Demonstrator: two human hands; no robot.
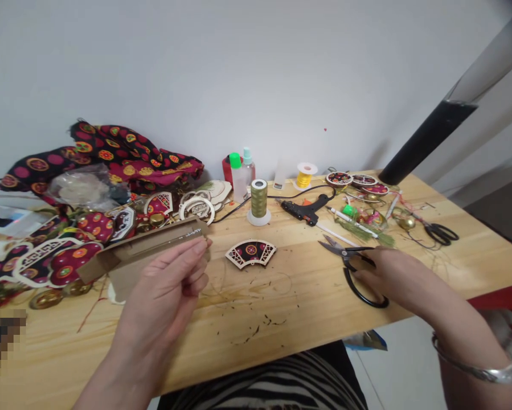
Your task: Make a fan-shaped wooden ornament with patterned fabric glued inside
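Note:
My left hand (170, 285) is raised over the table with thumb and fingertips pinched together; what it holds, if anything, is too small to make out. Just behind it lies a brown cardboard box (153, 239). At the right, my right hand (392, 270) has its fingers closed on one black handle loop of the scissors (349, 256), whose blades point left and stand apart. Between both hands rests a fan-shaped ornament (251, 253) with a pale wooden frame and dark patterned fabric. Dark scraps lie before it.
A spool of olive thread (259, 200), a black glue gun (304, 210) and a yellow spool (303, 177) stand or lie behind. Patterned cloth (119, 148) and several ornaments fill the left. More scissors (441, 233) and a black tube (429, 142) are at right.

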